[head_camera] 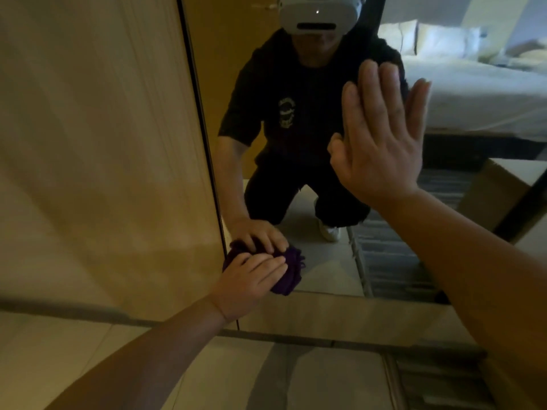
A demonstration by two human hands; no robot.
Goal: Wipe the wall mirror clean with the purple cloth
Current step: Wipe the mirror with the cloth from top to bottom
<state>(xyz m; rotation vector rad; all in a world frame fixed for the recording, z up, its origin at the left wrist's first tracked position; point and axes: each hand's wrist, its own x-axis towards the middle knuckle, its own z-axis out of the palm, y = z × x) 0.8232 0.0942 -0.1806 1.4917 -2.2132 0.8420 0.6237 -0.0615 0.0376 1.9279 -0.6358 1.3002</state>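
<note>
The wall mirror [331, 261] fills the upper right of the head view, framed by a thin dark edge on its left. My left hand [251, 279] presses a bunched purple cloth [288, 272] against the glass at the mirror's lower left corner, just above the bottom edge. My right hand [381, 134] lies flat on the glass higher up and to the right, fingers straight and together, holding nothing. The glass reflects a crouching person in dark clothes wearing a white headset, with both hands mirrored.
A tan wood-grain wall panel [97, 149] stands left of the mirror. Pale floor tiles [296, 377] lie below it. The reflection shows a white bed [473, 93], striped carpet and a cardboard box [497, 193] behind me.
</note>
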